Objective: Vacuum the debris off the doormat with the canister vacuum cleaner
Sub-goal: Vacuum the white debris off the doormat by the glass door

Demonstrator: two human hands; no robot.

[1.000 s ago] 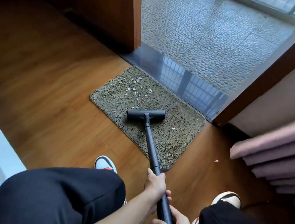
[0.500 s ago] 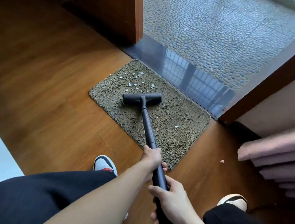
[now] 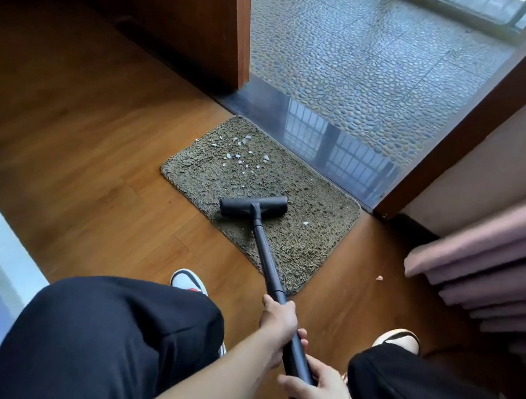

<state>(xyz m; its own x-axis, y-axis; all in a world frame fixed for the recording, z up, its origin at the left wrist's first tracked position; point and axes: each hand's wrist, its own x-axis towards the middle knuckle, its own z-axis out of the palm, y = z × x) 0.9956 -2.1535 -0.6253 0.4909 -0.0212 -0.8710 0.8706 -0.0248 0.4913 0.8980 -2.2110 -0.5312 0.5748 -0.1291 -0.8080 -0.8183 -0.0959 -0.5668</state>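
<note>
I see the wooden floor (image 3: 77,160) filling most of the view, with the shaggy doormat (image 3: 315,249) lying against the dark door threshold (image 3: 328,141). Pink pleated fabric (image 3: 496,261) hangs at the right, clear of the mat. The black vacuum wand (image 3: 267,259) slopes from my hands to the floor head (image 3: 253,205), which sits flat on the mat's near-left part. My left hand (image 3: 278,320) grips the wand, fingers curled tight round it. My right hand (image 3: 320,395) holds it just behind, fingers wrapped round the tube. Pale debris (image 3: 243,157) lies scattered on the mat beyond the head, one scrap (image 3: 305,223) sits just right of the head, and another chip (image 3: 379,277) lies on bare floor.
</note>
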